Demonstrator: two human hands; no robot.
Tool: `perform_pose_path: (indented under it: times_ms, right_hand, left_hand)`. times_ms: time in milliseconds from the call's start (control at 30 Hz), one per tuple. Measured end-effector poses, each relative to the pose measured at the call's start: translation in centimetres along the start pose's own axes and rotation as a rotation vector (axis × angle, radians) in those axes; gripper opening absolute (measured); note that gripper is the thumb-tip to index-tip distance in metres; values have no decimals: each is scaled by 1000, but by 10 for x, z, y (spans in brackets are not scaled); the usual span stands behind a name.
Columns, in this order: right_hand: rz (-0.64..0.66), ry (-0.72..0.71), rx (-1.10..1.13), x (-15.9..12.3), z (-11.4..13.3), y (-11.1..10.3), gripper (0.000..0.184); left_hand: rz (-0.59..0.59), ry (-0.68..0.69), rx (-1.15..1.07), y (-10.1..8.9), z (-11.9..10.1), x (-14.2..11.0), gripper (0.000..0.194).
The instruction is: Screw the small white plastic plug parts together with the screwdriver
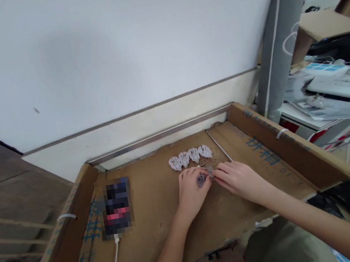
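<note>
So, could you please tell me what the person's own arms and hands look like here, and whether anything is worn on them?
Both arms are bare as far up as the view reaches: no sleeves, gloves, watch or bracelets show. The left hand and right hand carry no rings that I can make out, though the fingers are small in the picture. The forearms are slim, entering from the bottom edge.

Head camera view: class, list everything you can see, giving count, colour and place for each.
White plug parts: four, white, in a row at the tray's back.
Small grey part: one, grey, between both hands.
Metal rod: one, silver, right of the row.
Phone: one, dark, tray's left, white cable attached.
Cardboard tray: one, brown, blue print.
Left hand: fingers on the grey part.
Right hand: fingers touching it.
</note>
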State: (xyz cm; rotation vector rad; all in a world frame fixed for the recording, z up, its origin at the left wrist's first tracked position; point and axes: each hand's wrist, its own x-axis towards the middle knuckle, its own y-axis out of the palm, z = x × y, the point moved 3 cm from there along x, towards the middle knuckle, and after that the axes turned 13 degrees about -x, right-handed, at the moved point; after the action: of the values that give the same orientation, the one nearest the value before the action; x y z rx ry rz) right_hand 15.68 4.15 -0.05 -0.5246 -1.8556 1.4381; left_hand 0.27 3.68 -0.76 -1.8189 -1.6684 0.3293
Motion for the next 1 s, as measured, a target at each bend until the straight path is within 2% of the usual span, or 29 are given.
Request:
perform_pose_path:
  times_ms: [200, 300, 367, 433, 733, 1000]
  right_hand:
    - [-3, -11, 33, 2, -4, 2, 24]
    - [-5, 37, 107, 4, -12, 2, 20]
    - [-3, 75, 150, 6, -17, 2, 18]
    - [10, 92, 177, 7, -20, 3, 16]
    - [78, 111, 181, 13, -10, 12, 16]
    - [154, 103, 117, 23, -7, 7, 11]
  left_hand:
    - [-15, -20, -22, -2, -2, 1, 2]
    - [-41, 18, 26, -5, -2, 0, 12]
    - [-19, 41, 76, -5, -2, -2, 19]
    - [30, 64, 116, -4, -2, -3, 19]
    - [60, 60, 133, 1, 4, -2, 12]
    - [74, 51, 141, 0, 5, -1, 13]
